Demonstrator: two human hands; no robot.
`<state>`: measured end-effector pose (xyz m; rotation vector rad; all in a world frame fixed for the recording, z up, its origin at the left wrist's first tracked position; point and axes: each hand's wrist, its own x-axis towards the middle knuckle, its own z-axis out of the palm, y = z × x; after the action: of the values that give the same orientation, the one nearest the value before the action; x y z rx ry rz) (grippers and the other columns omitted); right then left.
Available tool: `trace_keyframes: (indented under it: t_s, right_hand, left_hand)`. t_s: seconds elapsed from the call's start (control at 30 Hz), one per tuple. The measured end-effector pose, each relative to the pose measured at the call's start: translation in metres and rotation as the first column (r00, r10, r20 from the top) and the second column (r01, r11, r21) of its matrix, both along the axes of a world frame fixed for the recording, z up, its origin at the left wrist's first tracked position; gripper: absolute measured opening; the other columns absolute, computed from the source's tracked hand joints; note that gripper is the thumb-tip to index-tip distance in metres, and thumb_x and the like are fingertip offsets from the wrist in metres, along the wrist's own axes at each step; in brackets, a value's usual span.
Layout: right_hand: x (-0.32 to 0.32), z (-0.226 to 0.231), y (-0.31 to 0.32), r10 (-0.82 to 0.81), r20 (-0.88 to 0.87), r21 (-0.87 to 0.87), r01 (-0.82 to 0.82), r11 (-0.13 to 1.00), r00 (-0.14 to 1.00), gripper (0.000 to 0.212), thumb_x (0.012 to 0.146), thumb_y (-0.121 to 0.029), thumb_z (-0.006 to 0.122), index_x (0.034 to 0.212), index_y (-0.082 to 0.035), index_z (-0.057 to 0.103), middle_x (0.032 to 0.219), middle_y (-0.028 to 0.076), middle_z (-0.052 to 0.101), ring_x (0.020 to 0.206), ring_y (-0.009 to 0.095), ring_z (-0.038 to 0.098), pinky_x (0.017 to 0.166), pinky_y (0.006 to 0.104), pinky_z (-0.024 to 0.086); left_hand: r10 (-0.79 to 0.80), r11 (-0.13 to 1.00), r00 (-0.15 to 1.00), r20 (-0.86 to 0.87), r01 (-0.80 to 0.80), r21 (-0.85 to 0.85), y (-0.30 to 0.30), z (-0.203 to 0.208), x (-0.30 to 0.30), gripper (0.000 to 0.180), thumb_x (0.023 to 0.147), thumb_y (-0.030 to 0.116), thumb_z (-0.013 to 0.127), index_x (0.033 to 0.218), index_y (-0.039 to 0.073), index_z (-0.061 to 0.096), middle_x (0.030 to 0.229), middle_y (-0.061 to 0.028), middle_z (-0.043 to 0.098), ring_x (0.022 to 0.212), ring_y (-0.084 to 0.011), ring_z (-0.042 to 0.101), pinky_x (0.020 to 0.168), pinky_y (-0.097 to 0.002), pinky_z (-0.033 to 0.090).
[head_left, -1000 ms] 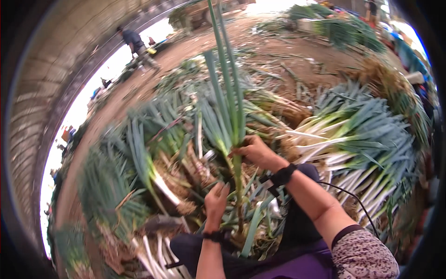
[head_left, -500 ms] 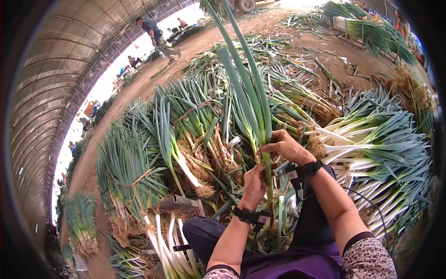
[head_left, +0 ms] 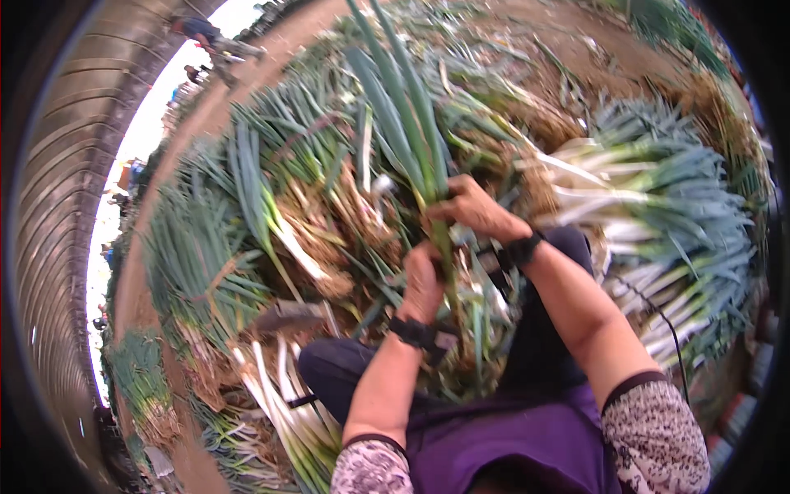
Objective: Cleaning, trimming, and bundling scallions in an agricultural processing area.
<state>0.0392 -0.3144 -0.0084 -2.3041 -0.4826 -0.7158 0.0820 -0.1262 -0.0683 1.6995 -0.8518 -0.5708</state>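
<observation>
- Between the person's two knees, the tall leek (head_left: 430, 165) stands nearly upright, leaning a little to the left at its top; its leaf tips are cut off by the far edge of what I can see.
- Its lower end goes down among loose leaves and stalks, so the root is hard to make out.
- Thumb and fingers of the right hand (head_left: 473, 210) are closed together on the stalk, just under where the leaves spread; some fingers are hidden behind.
- The left hand (head_left: 422, 280) is curled against the same stalk, lower and nearer; its fingertips are blurred, and I cannot tell if it grips.
- Close on the right, the right knee stands beside a wide pile of white-stemmed leeks (head_left: 683, 206), whose near part runs behind the forearm.
- A thin black cable (head_left: 650, 305) bends near this pile.
- On the left, rooted bundles (head_left: 193, 239) and one pale leek (head_left: 288, 239) leave only narrow room near the left hand.
- A grey metal piece (head_left: 288, 317) has its edge close to the left knee; its shape is blurred.
- Far left, beyond the bundles, brown earth (head_left: 309, 29) makes a strip, and a walking person (head_left: 202, 31) is smeared there.
</observation>
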Motion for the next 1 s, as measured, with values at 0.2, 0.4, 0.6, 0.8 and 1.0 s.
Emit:
trace_keyframes:
  t_s: [0.2,0.4,0.6,0.8,1.0]
  right_hand:
    - [0.000,0.019,0.004,0.252,-0.513,0.757,0.294,0.584,0.821,0.022,0.083,-0.012,0.066,0.095,0.005,0.064,0.086,0.009,0.071,0.074,0.011,0.065,0.065,0.0248,0.053]
    - [0.000,0.014,0.014,0.167,-0.518,0.656,0.264,0.707,0.839,0.020,0.080,-0.018,0.068,0.086,0.002,0.068,0.076,0.004,0.067,0.067,0.009,0.060,0.062,0.0254,0.051]
    - [-0.004,0.007,0.025,0.251,-0.561,0.698,0.288,0.655,0.789,0.016,0.079,-0.010,0.068,0.086,0.004,0.067,0.078,0.006,0.068,0.070,0.012,0.065,0.064,0.0261,0.054]
    - [0.001,0.002,0.037,0.312,-0.540,0.730,0.251,0.635,0.782,0.015,0.079,-0.008,0.068,0.089,0.002,0.066,0.077,0.004,0.068,0.065,0.009,0.061,0.057,0.0233,0.049]
    - [-0.008,0.012,0.041,0.348,-0.585,0.704,0.246,0.666,0.732,0.017,0.079,-0.009,0.070,0.090,0.003,0.068,0.084,0.006,0.070,0.075,0.011,0.064,0.069,0.0261,0.050]
  left_hand:
    - [-0.159,0.943,0.393,-0.906,-0.210,-0.257,-0.005,0.057,-0.005,0.034,0.086,0.022,0.051,0.107,-0.004,0.059,0.096,-0.0138,0.067,0.083,-0.0220,0.062,0.080,-0.0316,0.047]
    - [0.016,0.956,0.530,-0.848,-0.257,-0.142,0.001,0.031,-0.001,0.021,0.086,0.019,0.058,0.097,0.001,0.062,0.088,-0.0088,0.064,0.080,-0.0186,0.060,0.077,-0.0339,0.048]
    - [0.163,0.934,0.600,-0.783,-0.350,-0.074,0.001,0.017,-0.020,0.015,0.078,-0.002,0.051,0.089,-0.001,0.061,0.081,-0.0062,0.062,0.069,-0.0167,0.060,0.064,-0.0289,0.051]
    - [0.287,0.949,0.827,-0.484,-0.313,0.028,0.026,0.016,-0.032,0.021,0.085,0.005,0.056,0.102,-0.004,0.064,0.088,-0.0062,0.067,0.075,-0.0114,0.061,0.067,-0.0231,0.049]
    - [0.242,0.968,0.942,-0.233,-0.217,0.128,0.039,0.034,-0.031,0.025,0.083,0.010,0.059,0.101,-0.007,0.064,0.086,-0.0069,0.067,0.074,-0.0113,0.060,0.068,-0.0259,0.049]
